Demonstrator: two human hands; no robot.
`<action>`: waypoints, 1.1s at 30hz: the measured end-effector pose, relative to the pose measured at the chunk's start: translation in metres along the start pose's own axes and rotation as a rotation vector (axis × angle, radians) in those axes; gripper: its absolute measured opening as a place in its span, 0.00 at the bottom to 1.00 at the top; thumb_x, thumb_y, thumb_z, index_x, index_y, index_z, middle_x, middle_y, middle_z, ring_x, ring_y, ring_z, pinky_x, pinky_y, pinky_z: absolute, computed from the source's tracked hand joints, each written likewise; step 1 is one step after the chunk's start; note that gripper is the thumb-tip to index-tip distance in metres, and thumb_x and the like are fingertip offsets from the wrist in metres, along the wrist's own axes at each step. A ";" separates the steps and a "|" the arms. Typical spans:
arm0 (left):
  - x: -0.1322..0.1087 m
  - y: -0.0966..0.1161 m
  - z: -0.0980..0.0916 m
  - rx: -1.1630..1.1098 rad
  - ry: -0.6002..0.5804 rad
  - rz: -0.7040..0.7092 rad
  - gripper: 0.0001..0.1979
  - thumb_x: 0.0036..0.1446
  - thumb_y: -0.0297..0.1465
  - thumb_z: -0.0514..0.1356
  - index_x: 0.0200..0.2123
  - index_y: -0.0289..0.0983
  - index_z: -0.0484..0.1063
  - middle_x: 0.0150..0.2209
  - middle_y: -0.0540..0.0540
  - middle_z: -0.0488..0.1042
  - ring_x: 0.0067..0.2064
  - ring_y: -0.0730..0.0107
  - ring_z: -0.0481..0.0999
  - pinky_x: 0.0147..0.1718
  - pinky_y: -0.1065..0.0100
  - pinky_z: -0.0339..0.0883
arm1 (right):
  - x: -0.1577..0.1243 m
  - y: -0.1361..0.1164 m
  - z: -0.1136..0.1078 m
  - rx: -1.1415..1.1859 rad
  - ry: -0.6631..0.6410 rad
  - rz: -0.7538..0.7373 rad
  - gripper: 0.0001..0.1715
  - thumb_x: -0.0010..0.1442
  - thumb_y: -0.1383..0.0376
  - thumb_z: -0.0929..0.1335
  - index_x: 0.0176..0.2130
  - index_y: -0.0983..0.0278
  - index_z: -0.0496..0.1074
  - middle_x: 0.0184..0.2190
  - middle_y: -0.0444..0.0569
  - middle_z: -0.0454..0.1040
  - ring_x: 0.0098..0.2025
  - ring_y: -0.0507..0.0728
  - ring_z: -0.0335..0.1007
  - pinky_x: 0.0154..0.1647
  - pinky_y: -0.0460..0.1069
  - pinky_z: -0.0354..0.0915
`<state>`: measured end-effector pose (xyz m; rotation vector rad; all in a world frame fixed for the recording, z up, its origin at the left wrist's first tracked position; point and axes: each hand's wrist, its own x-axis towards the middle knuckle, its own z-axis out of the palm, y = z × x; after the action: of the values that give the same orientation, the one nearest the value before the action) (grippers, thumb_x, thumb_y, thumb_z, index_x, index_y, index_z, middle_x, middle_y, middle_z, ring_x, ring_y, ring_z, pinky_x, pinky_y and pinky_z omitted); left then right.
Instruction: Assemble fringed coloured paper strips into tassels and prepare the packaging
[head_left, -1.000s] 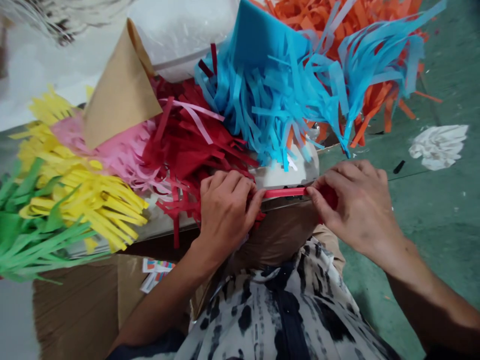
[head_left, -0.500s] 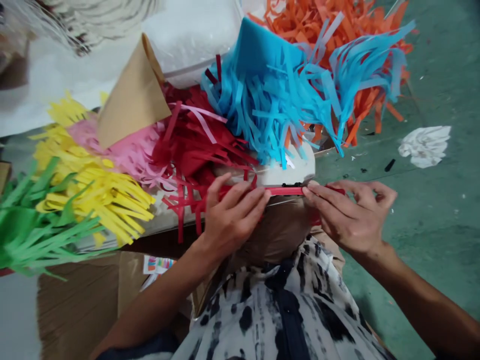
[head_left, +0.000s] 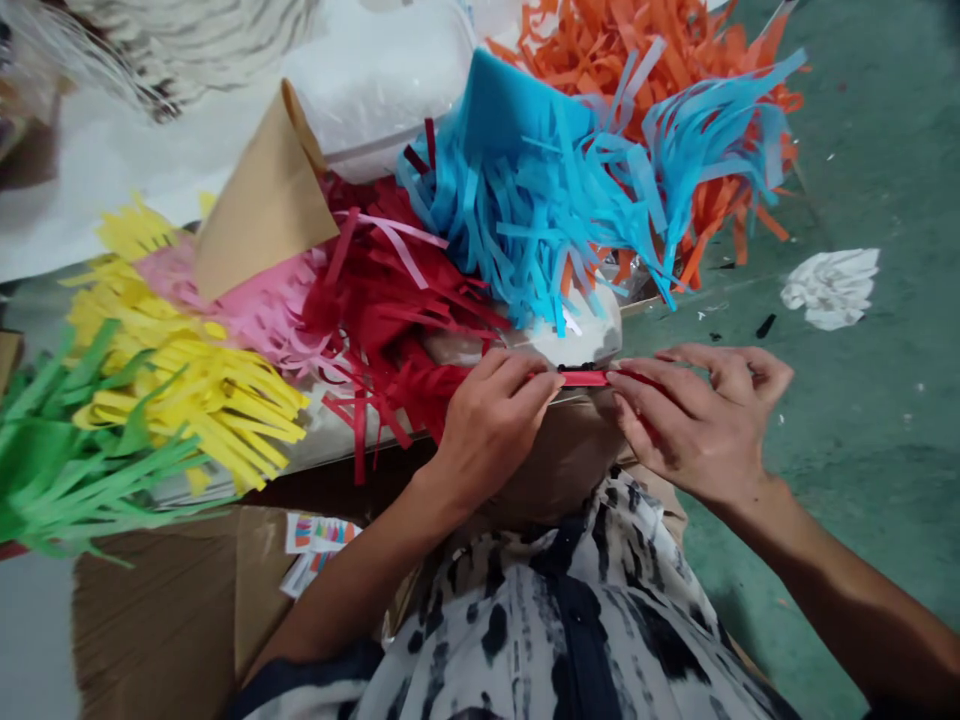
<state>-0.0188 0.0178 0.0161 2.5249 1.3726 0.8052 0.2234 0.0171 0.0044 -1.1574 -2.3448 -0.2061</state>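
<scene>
Between my two hands a narrow rolled band of red tissue paper stretches level, over the near edge of the work surface. My left hand pinches its left part, with red fringe coming out past the fingers. The band's right part lies in the closed fingertips of my right hand, which cover its end. Just beyond my left hand is a pile of dark red fringed paper. Blue fringed tissue with an uncut folded corner lies farther back.
Left along the surface lie a tan paper cone, pink fringe, yellow fringe and green fringe. Orange fringe sits at the back. Crumpled white paper is on the green floor. A cardboard box stands at lower left.
My left hand has slid right along the red band, closer to my right hand, and the exposed stretch between them is shorter. My right hand stays about where it was.
</scene>
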 end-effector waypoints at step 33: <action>-0.001 -0.029 -0.019 -0.001 -0.115 -0.308 0.06 0.68 0.29 0.62 0.47 0.38 0.76 0.44 0.44 0.79 0.44 0.58 0.73 0.45 0.57 0.65 | 0.011 0.008 0.005 0.057 -0.215 0.363 0.11 0.69 0.55 0.68 0.40 0.59 0.73 0.40 0.57 0.74 0.52 0.73 0.68 0.48 0.65 0.59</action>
<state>-0.0506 0.0313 0.0202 2.2389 1.6620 0.5905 0.2223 0.0318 0.0055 -1.6163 -2.2476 0.1185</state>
